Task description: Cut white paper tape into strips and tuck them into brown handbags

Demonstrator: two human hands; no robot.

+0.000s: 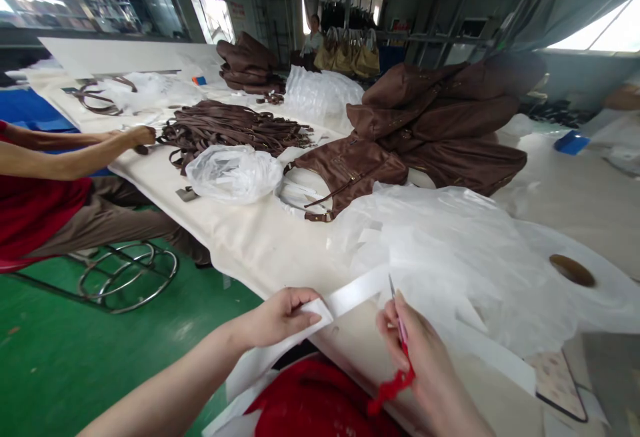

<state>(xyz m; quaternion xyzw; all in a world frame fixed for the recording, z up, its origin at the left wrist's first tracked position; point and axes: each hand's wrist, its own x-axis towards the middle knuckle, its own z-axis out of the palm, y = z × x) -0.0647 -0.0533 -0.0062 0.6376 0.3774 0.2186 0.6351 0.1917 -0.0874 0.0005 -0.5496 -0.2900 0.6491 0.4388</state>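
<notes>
My left hand (283,317) pinches a folded part of a long white strip (357,291) between thumb and fingers. One end of the strip hangs down over my lap, and the other runs toward the plastic on the table. In my right hand (420,343) is a pair of small thread snips (401,330), closed in my fingers with the pointed tip up beside the strip. Red cord or cloth (393,389) is wrapped on the handle and trails below. Whether the blades touch the strip, I cannot tell.
Clear plastic sheets (450,243) and a white roll (607,277) lie to the right. Brown bags (357,170) are piled beyond, with brown straps (235,127) and a bundled plastic bag (235,173) leftward. A seated co-worker's arm (65,157) reaches over the table's left edge. A phone (557,383) lies at right.
</notes>
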